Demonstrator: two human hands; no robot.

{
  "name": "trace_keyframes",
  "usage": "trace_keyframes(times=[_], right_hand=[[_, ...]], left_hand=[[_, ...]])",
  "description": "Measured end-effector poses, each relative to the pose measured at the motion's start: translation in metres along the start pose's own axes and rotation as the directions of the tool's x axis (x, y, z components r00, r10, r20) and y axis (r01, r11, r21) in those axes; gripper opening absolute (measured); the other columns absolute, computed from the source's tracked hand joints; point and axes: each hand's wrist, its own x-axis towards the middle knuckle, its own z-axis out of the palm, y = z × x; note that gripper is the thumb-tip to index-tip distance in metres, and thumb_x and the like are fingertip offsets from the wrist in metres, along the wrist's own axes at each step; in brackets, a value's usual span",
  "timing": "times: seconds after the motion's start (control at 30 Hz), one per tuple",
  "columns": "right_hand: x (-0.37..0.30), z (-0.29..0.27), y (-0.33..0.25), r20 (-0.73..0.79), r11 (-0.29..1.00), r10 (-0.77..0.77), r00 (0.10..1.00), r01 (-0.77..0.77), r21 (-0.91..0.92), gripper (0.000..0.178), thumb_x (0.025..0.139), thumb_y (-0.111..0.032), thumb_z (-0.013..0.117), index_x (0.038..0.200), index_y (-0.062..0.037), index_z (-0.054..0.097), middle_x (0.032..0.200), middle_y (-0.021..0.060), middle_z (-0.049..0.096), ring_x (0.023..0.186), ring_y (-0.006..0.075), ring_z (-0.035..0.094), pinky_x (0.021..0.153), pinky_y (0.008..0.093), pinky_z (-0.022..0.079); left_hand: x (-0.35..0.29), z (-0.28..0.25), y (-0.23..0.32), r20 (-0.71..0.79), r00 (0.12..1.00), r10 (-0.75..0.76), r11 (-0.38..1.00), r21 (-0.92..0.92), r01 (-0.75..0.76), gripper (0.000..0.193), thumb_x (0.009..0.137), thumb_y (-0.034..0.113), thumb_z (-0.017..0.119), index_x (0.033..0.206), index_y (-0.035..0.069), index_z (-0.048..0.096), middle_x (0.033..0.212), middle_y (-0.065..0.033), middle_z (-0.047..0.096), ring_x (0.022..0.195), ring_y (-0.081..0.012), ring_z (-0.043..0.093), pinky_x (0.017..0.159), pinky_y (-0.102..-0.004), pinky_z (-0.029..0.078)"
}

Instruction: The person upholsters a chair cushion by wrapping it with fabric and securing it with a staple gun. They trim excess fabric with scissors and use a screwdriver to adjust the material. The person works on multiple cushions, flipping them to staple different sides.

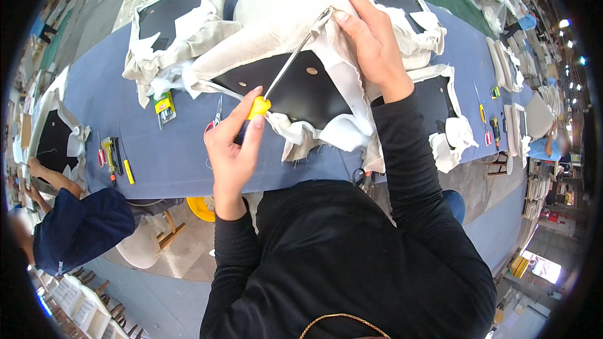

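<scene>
In front of me a chair cushion (271, 9) in pale cream fabric stands tilted on the table, its black base board (298, 91) facing me and loose cloth hanging along its edges. My left hand (235, 141) is closed round the yellow handle of a screwdriver (290, 61). Its long metal shaft runs up and right across the board, and the tip meets the fabric at the cushion's upper corner. There my right hand (374, 41) grips the folded cover, thumb on the near side, fingers over the top. Next to my left hand, scissors (218, 112) are partly hidden.
Other cream covers on black boards lie on the blue table (169, 163), including a cushion (169, 16) behind. A green-yellow packet (164, 110) and yellow-handled tools (127, 166) lie to the left. A co-worker in dark blue (81, 226) works at the left edge. A yellow basin (201, 208) sits below.
</scene>
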Motion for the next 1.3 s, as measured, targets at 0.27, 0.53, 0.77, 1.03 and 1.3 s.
trace_keyframes(times=[0.27,0.53,0.77,1.03,1.3], right_hand=[[0.003,0.009,0.004,-0.031,1.000,-0.007,1.000,0.007,0.014,0.038,0.102,-0.033,0.062,0.133,-0.0130,0.072,0.093,0.0146,0.076,0.086,0.0277,0.075,0.082,0.0356,0.056],[0.011,0.012,0.008,-0.020,0.998,-0.036,0.999,0.035,-0.058,0.043,0.103,-0.042,0.065,0.134,-0.0133,0.072,0.105,0.0180,0.079,0.095,0.0363,0.078,0.085,0.0395,0.057],[0.010,0.008,0.001,0.056,0.995,0.040,0.998,-0.034,-0.097,0.042,0.105,-0.031,0.055,0.138,-0.0080,0.070,0.120,0.0125,0.078,0.112,0.0211,0.072,0.101,0.0321,0.052],[0.014,0.014,0.006,-0.005,0.993,-0.082,0.997,0.081,-0.084,0.043,0.103,-0.041,0.065,0.135,-0.0118,0.071,0.106,0.0198,0.078,0.095,0.0397,0.076,0.085,0.0415,0.057],[0.006,0.010,0.001,0.024,0.995,-0.058,0.998,0.060,-0.077,0.040,0.103,-0.036,0.064,0.136,-0.0135,0.071,0.093,0.0176,0.077,0.087,0.0351,0.077,0.081,0.0395,0.056]], left_hand=[[0.016,-0.037,0.015,0.079,0.994,0.077,0.993,0.085,-0.084,0.036,0.100,0.007,0.073,0.136,0.004,0.078,0.105,-0.0132,0.084,0.075,-0.0097,0.067,0.076,-0.0261,0.054],[0.017,-0.037,0.010,0.030,0.998,0.057,0.987,0.150,-0.061,0.036,0.100,0.007,0.074,0.136,0.005,0.079,0.107,-0.0129,0.084,0.075,-0.0104,0.069,0.076,-0.0265,0.055],[0.022,-0.053,0.049,0.023,0.995,0.092,0.948,0.304,-0.095,0.038,0.096,0.005,0.077,0.135,0.006,0.079,0.105,-0.0155,0.083,0.074,-0.0129,0.068,0.073,-0.0268,0.054],[0.017,-0.053,0.043,0.035,0.971,0.236,0.832,0.508,-0.221,0.050,0.092,0.006,0.084,0.141,0.014,0.078,0.078,-0.0070,0.067,0.060,-0.0183,0.057,0.060,-0.0313,0.049],[0.027,0.001,-0.033,-0.080,0.941,0.328,0.935,0.170,-0.311,0.043,0.092,0.003,0.081,0.135,0.004,0.078,0.104,-0.0137,0.082,0.084,-0.0231,0.077,0.081,-0.0297,0.059]])
